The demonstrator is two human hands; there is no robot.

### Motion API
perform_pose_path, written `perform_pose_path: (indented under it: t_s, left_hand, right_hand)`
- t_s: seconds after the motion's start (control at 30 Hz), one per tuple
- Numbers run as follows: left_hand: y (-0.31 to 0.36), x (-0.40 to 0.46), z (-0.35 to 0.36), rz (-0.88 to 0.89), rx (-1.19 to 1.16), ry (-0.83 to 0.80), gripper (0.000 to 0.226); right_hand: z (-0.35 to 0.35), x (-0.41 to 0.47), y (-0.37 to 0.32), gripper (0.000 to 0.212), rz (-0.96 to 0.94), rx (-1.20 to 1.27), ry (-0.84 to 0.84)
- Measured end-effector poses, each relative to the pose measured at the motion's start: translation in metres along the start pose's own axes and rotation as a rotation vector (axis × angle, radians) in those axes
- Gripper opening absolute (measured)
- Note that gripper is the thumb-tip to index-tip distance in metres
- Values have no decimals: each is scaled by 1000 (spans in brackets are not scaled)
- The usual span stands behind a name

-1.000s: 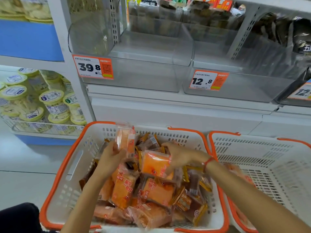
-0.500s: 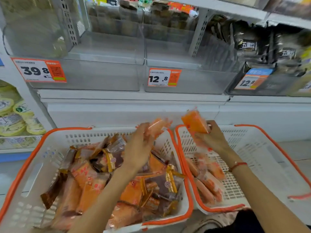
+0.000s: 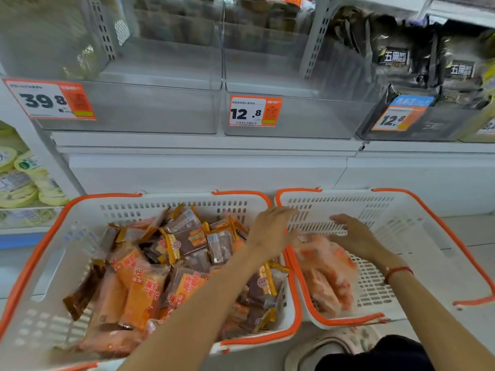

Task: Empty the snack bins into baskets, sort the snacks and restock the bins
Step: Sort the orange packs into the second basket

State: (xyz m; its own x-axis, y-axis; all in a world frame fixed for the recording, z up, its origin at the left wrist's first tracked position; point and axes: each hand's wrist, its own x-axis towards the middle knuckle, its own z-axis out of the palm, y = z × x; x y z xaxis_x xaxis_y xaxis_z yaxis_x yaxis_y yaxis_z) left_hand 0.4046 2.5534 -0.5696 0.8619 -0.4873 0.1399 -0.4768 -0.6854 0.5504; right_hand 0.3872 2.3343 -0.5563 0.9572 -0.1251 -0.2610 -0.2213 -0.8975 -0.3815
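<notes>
On the shelf at the far left, round tubs with green lids (image 3: 25, 180) sit stacked. Above and to the right stands a clear bin (image 3: 150, 103) with a price tag reading 39.8 (image 3: 49, 100), and beside it a second clear bin (image 3: 292, 103) tagged 12.8 (image 3: 254, 111); neither shows any snacks inside. Further right, dark packets (image 3: 417, 60) fill a third bin.

Below, two white baskets with orange rims stand side by side, touching. The left basket (image 3: 48, 263) is heaped with mixed snack packs (image 3: 166, 263) (orange ones and brown ones, jumbled together). The left hand (image 3: 273, 228) reaches across the meeting rims of the two baskets, fingers loosely spread and holding nothing. The right basket (image 3: 417, 236) holds a small pile of orange packs (image 3: 324, 271) along its left side, blurred. The right hand (image 3: 356, 234) hovers just above that pile, fingers spread and empty, a red string (image 3: 397, 271) on the wrist. At the bottom edge a light shoe (image 3: 329, 346) shows.
</notes>
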Motion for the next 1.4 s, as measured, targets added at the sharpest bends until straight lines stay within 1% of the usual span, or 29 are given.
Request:
perform_pose_path:
  t_s: [0.07, 0.1, 0.13, 0.2, 0.27, 0.33, 0.37, 0.43, 0.47, 0.53, 0.57, 0.63, 0.67, 0.7, 0.73, 0.8, 0.87, 0.93, 0.97, 1.0, 1.07, 1.13, 1.2, 1.27, 1.3, 1.33, 1.4]
  left_hand:
    - [-21, -27, -21, -69, -31, 62, 29]
    - [-35, -43, -31, -114, -50, 49, 24]
    - [-50, -60, -41, -154, -61, -4, 21]
    - [-85, -90, -55, -221, -44, -184, 16]
    - [-113, -110, -62, -288, -35, -339, 18]
    - [-125, -124, -61, -323, -12, -450, 32]
    - [-126, -129, -58, -320, 40, -485, 41]
    - [-124, -138, -47, -280, 187, -466, 53]
    - [-121, -142, -42, -261, 266, -421, 56]
    - [-113, -148, -38, -243, 401, -338, 54]
    - [-111, -150, -39, -243, 439, -309, 51]
    - [-110, -151, -46, -272, 431, -258, 44]
    - [-113, -152, -53, -304, 386, -230, 42]
    - [-117, -153, -63, -345, 307, -182, 39]
    - [-123, -155, -73, -394, 190, -108, 34]
    - [-139, -163, -97, -525, -98, 82, 28]
    - [-158, -173, -118, -676, -409, 301, 32]
    - [-176, -180, -129, -787, -630, 482, 34]
    - [-182, -185, -128, -839, -675, 513, 32]
    - [-190, -189, -123, -892, -691, 508, 30]
    - [-201, -197, -106, -1025, -722, 473, 22]
    - [-207, -202, -89, -1104, -816, 438, 21]
    - [-205, -200, -83, -1112, -916, 403, 21]
    - [-203, -195, -81, -1054, -884, 344, 13]
    - [-203, -193, -82, -1009, -820, 307, 24]
    - [-205, -192, -80, -995, -735, 252, 46]
    - [-217, -192, -70, -1028, -559, 148, 109]
  right_hand:
    - [10, 1, -32, 35, -168, 68, 80]
    - [16, 0, -50, 30, -252, 76, 81]
    - [24, -1, -70, 28, -327, 63, 57]
    - [45, 3, -106, 25, -447, 14, 0]
    - [68, 13, -134, 22, -469, -22, -25]
    - [96, 33, -146, 21, -417, -67, -45]
    - [109, 43, -147, 18, -386, -92, -65]
    - [130, 65, -142, 15, -361, -104, -120]
    - [137, 72, -139, 20, -356, -83, -176]
    - [143, 81, -132, 32, -376, 9, -280]
    - [144, 83, -130, 35, -363, 51, -289]
    - [146, 87, -124, 39, -326, 83, -244]
    - [145, 86, -124, 38, -316, 99, -227]
    - [146, 85, -125, 32, -299, 103, -213]
    - [147, 84, -127, 26, -299, 83, -190]
    - [145, 79, -132, 27, -330, 45, -108]
    - [142, 75, -136, 29, -375, 46, -25]
    - [137, 70, -140, 25, -388, 62, 42]
    - [134, 67, -141, 24, -374, 89, 86]
    - [128, 62, -143, 23, -357, 146, 129]
    - [114, 51, -143, 25, -328, 279, 197]
    - [99, 43, -143, 20, -314, 395, 228]
    - [85, 41, -143, 13, -309, 533, 232]
    - [74, 42, -144, 15, -322, 664, 242]
    - [69, 43, -144, 17, -335, 702, 253]
    - [63, 41, -147, 20, -344, 739, 255]
    - [51, 37, -152, 19, -338, 814, 270]
